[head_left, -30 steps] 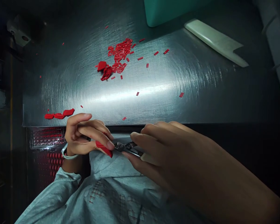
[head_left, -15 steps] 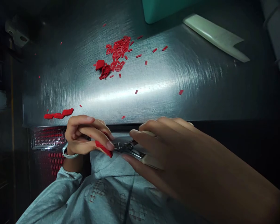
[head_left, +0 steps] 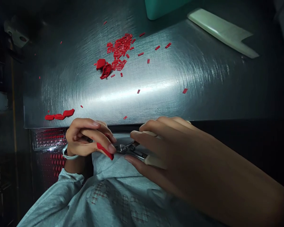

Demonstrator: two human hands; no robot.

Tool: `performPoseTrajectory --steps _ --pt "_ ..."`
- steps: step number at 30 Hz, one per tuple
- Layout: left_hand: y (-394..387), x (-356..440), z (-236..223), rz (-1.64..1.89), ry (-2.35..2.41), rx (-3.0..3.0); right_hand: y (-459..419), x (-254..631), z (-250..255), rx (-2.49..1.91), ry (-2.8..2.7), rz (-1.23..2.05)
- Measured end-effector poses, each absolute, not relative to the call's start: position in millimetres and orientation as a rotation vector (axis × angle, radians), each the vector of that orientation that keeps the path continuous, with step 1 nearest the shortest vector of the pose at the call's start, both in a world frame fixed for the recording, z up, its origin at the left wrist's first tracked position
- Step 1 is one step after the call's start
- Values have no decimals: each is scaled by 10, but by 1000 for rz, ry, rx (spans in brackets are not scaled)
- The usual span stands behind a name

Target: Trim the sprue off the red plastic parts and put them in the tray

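Between thumb and fingers, my left hand (head_left: 87, 138) pinches a small red plastic piece (head_left: 105, 152) in front of the table edge. My right hand (head_left: 165, 151) is wrapped round the pale handles of a pair of nippers (head_left: 130, 149). Their metal jaws point left and meet the red piece beside my left fingertips. The fingertips partly hide the jaw tips, so I cannot see whether they bite into it. Three similar red pieces (head_left: 59, 117) lie in a row at the table's front left edge.
The metal table (head_left: 97, 97) bears a heap of small red offcuts (head_left: 121, 47), with two larger red pieces (head_left: 101, 64) beside it. A pale notched plate (head_left: 220, 31) and a green bin (head_left: 165, 8) are farther back. Below the left edge, a clear tray (head_left: 49, 140) sits near rows of red pieces (head_left: 57, 162).
Both hands keep nearly the same pose, with the nippers still at the red piece. The view has shifted slightly; the table items appear a little higher.
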State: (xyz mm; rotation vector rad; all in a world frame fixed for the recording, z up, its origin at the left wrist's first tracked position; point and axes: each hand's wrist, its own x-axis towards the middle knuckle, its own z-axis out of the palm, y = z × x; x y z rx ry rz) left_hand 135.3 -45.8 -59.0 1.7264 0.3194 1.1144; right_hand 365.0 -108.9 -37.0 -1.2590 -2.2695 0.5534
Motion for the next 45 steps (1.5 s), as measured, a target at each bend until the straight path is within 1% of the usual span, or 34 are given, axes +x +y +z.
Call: performPoseTrajectory --steps 9,15,28,32,40,45 --pt "-469 1302 -588 1106 374 1669 -1064 3625 -345 -1296 -2294 446" --pt "-461 1307 -628 1095 332 1680 -1062 3645 -328 -1277 -2297 458" --pt "-477 1397 -600 1157 437 1568 -1112 3593 -283 -1344 -2285 428" --pt "-488 1387 -618 1160 456 1579 -1123 3611 -285 -1373 -2258 430" --pt "-480 1412 -606 1133 428 1649 -1098 3608 -315 -1293 -2278 457" --pt "-499 1390 -615 1131 449 1627 -1117 3602 -328 -1343 -2255 427"
